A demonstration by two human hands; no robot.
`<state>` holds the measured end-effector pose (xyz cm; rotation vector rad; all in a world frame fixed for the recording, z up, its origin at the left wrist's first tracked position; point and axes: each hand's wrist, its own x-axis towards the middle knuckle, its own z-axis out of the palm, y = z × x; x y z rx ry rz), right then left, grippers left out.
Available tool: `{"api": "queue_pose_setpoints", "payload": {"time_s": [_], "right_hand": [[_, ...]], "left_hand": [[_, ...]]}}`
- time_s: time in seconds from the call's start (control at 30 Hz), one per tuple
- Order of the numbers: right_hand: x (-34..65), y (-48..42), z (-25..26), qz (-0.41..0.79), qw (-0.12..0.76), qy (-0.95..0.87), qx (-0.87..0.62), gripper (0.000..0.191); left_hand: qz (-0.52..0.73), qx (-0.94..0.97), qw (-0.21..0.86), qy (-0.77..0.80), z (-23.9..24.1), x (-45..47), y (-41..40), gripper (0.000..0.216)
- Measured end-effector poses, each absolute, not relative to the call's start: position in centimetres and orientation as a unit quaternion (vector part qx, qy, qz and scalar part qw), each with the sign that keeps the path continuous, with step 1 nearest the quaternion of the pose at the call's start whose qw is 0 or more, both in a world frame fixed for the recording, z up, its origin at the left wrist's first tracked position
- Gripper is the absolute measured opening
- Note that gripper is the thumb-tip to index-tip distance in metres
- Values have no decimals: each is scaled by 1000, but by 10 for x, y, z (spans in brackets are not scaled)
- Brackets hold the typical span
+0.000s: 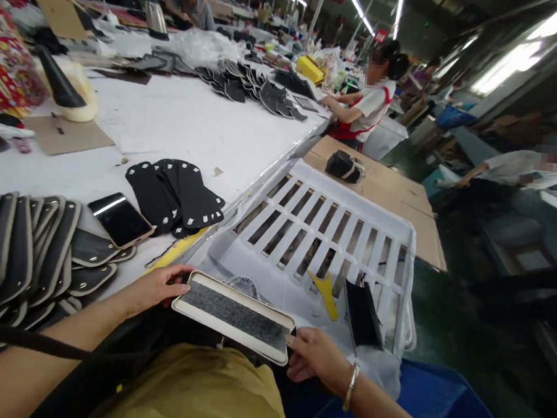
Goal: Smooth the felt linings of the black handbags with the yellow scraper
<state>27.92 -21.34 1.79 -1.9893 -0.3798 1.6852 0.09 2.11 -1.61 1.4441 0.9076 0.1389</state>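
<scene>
A long, shallow rectangular panel (236, 315) with rounded corners, a raised cream rim and a dark grey fuzzy strip along its middle is held level in front of my body. My left hand (166, 288) pinches its left end, thumb on top. At the opposite end, my right hand (312, 355), with a bracelet at the wrist, grips the short edge between thumb and fingers. Just beyond the panel lies a white slatted plastic rack (301, 227), partly covered by pale sheeting. On it rest a yellow flat tool (325, 294) and a folded black piece (363, 314).
Left on the white table (189, 118) are stacked dark pieces with pale edges (21, 250), a phone (120, 219) and black cutouts (174, 192). A blue bin (451, 409) stands low right. Cardboard (383, 189) lies behind the rack; a co-worker (367, 106) works beyond.
</scene>
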Motion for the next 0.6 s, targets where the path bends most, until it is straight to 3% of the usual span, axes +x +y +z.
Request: {"api": "queue_pose_setpoints", "payload": {"time_s": [0.13,0.23,0.33,0.43,0.5,0.6], "right_hand": [[276,-218,12,595,290,-164,-732,30],[282,-225,15,588,269,-213,-733,32],[289,-224,31,433,234,-354,-795,34],[289,-213,53,246,136,-519,-807,31],[284,-203,63,196,30,-595,-779,21],[276,-192,68,175,-48,-627,-758,27]], "left_hand": [[49,651,648,391,-17,-3,27,69],[10,701,613,365,-16,-1,32,70],[61,796,501,334,-6,10,37,61],[51,874,407,262,9,25,40,42],[12,900,379,216,16,34,42,36],[-9,915,357,186,21,40,46,32]]}}
